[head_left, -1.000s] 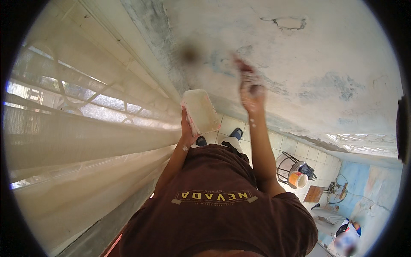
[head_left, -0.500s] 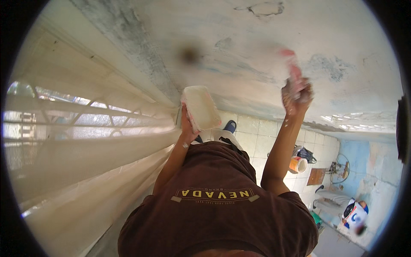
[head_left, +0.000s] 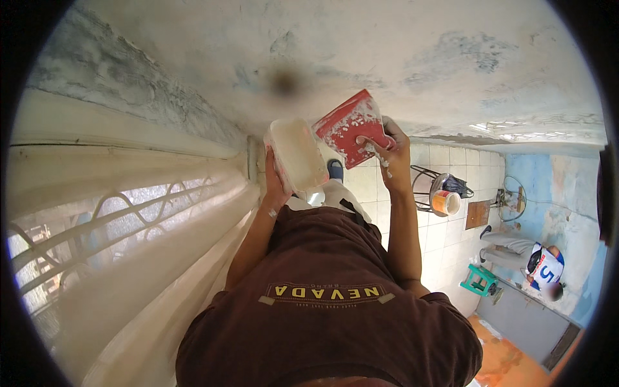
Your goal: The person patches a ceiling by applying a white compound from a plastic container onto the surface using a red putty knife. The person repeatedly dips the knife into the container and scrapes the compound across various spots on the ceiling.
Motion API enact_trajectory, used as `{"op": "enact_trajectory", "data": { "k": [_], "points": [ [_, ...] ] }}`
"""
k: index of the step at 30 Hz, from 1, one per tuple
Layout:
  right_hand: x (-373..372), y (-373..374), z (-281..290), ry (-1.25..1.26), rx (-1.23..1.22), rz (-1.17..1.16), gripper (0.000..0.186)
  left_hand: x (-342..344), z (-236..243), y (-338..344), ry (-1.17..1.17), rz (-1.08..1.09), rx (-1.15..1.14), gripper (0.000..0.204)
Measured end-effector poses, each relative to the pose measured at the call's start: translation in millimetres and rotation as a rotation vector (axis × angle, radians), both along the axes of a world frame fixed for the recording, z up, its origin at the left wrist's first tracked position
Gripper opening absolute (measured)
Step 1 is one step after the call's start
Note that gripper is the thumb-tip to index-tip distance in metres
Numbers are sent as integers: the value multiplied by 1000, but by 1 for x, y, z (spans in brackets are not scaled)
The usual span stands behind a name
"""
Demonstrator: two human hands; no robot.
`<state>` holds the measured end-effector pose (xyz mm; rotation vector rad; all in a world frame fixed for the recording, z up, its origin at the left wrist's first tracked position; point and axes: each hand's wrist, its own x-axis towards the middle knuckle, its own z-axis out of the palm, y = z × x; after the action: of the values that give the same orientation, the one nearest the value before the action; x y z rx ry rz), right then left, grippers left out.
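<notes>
Up near the stained, patchy ceiling [head_left: 400, 58], we hold two things side by side in front of our chest. Our right hand [head_left: 390, 151] is clenched around a red plaster float [head_left: 351, 126], fingers wrapped over its far side; its flat face is turned toward us, speckled and smeared with white plaster. Its long axis runs slantwise, from lower left up to upper right, and its left corner nearly meets the tub. Our left hand [head_left: 276, 184] grips a pale rectangular tub [head_left: 298, 153] from beneath, fingers closed on its underside; the tub's long side runs from upper left to lower right, its open mouth facing us, coated inside with cream-coloured paste. Beside our left arm hangs a white curtain [head_left: 129, 258]. Far below lie a tiled floor [head_left: 445, 238], a green stool [head_left: 480, 278] and another person [head_left: 538, 264].
</notes>
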<state>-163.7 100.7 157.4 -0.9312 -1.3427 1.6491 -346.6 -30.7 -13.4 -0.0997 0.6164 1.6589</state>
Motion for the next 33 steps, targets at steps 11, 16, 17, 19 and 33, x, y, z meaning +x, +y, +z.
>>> {"op": "enact_trajectory", "data": {
  "k": [11,16,17,19,33],
  "points": [
    [-25,-9,-45,-567,799,41,16,40,32,37,94,105,134,72],
    [-1,5,-25,-589,785,135,24,78,60,58,-15,189,177,70],
    [4,9,-22,-529,776,79,26,84,57,62,15,193,145,69],
    [9,18,-24,-648,796,222,24,91,58,68,66,155,180,69],
    [113,61,-9,-559,828,149,12,171,63,100,26,189,192,78]
  ]
}}
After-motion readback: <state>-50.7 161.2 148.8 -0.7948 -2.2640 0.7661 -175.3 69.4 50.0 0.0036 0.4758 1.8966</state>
